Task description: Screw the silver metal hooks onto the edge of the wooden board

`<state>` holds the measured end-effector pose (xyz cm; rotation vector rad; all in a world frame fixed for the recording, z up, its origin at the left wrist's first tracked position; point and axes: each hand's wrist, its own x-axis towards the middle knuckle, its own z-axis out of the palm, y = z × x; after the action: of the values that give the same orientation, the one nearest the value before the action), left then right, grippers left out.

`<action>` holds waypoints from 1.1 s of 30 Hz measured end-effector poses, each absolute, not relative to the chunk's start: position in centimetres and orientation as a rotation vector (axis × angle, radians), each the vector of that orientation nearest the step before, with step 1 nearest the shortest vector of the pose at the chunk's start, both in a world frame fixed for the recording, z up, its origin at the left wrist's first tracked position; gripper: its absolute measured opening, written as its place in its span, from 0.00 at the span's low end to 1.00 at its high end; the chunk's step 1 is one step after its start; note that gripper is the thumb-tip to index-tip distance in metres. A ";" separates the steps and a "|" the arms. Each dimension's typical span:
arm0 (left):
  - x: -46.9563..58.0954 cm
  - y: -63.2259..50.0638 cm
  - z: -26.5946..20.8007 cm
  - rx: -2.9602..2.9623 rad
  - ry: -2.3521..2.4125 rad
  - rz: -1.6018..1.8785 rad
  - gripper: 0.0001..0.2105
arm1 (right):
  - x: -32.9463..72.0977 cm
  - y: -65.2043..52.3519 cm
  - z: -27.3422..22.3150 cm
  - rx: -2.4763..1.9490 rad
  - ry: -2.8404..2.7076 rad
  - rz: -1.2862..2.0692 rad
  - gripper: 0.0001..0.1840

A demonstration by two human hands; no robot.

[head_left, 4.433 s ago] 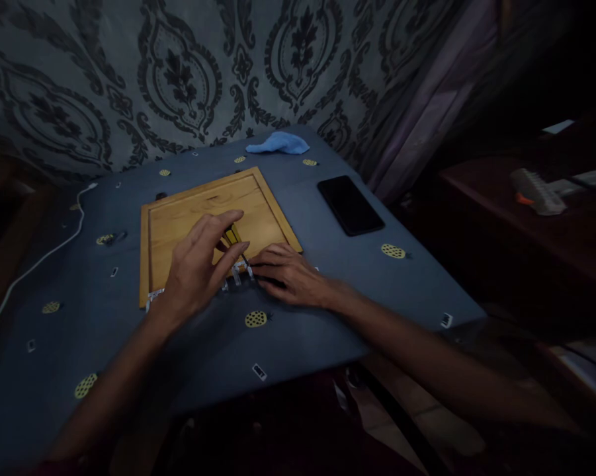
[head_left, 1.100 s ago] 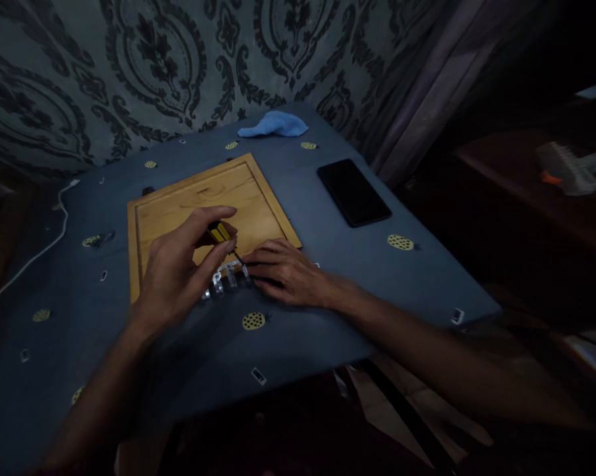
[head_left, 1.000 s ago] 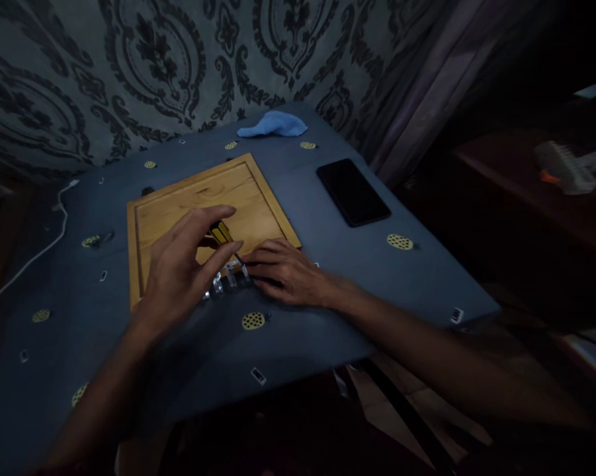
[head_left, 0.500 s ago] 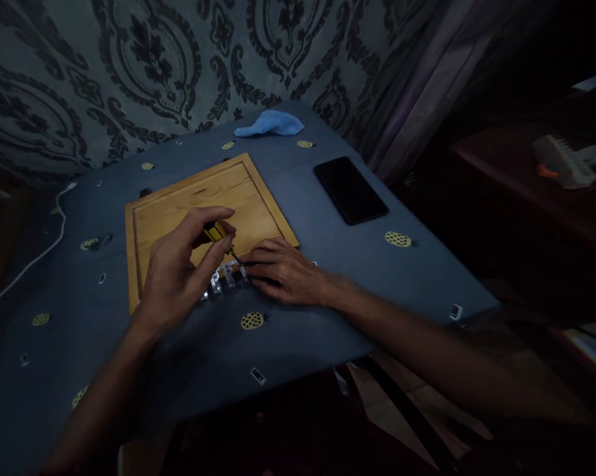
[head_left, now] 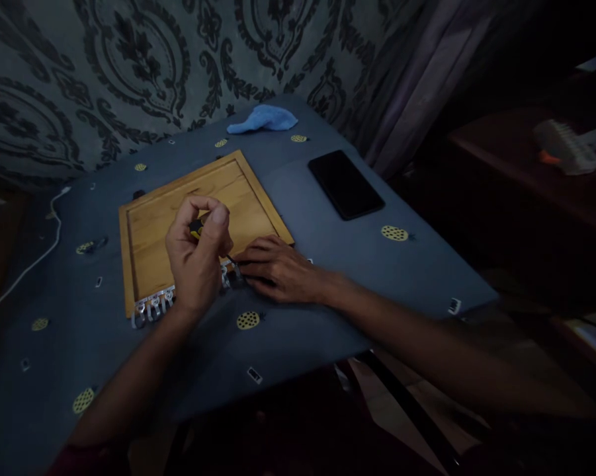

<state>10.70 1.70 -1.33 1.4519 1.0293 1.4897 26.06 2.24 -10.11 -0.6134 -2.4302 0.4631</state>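
Note:
My left hand [head_left: 198,248] is closed around a screwdriver [head_left: 195,229] with a yellow and black handle. Its thin shaft slants down to the right, to a metal hook rail [head_left: 153,304] along the near edge of a framed wooden board [head_left: 161,221]. My right hand [head_left: 280,270] grips the right end of the rail and board edge, fingers on the wood and thumb at the near side. The screwdriver tip ends right by the right fingertips; whether it sits in a screw I cannot tell. Part of the rail is hidden behind my left hand.
A black phone [head_left: 346,185] lies right of the board on the blue patterned tablecloth [head_left: 322,324]. A blue cloth [head_left: 264,119] is at the back. A white cable [head_left: 22,268] runs along the left. Past the table's right edge, another surface [head_left: 501,145] holds blurred items.
My left hand has turned and shifted right around the screwdriver, its thumb now higher. More hooks show at the rail's left. My right hand stays in place; the view has shifted slightly.

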 end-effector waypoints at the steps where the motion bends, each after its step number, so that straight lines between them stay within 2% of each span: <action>1: 10.8 1.9 -1.2 1.443 1.002 1.477 0.15 | 26.1 2.2 -10.1 -0.612 -2.434 0.466 0.14; 5: 10.7 3.0 -0.7 1.444 0.848 1.308 0.19 | 26.1 2.3 -9.9 -0.607 -2.426 0.490 0.14; 9: 9.8 3.2 -0.5 1.426 0.784 1.179 0.18 | 26.1 2.3 -9.8 -0.608 -2.435 0.498 0.13; 19: 9.5 0.6 -0.5 1.520 1.134 1.424 0.12 | 26.0 2.3 -10.1 -0.610 -2.424 0.457 0.14; 23: 10.2 0.7 -0.5 1.410 1.044 1.512 0.13 | 26.0 2.2 -10.1 -0.593 -2.417 0.443 0.14; 27: 10.5 1.6 -0.3 1.290 0.929 1.526 0.18 | 26.0 2.3 -10.0 -0.605 -2.436 0.443 0.14; 33: 9.7 3.1 0.3 1.270 0.766 1.323 0.19 | 26.0 2.3 -9.9 -0.608 -2.424 0.452 0.14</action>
<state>9.72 3.11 0.29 1.2696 0.7660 1.3228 26.02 2.30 -9.90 -0.6079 -2.4243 0.4522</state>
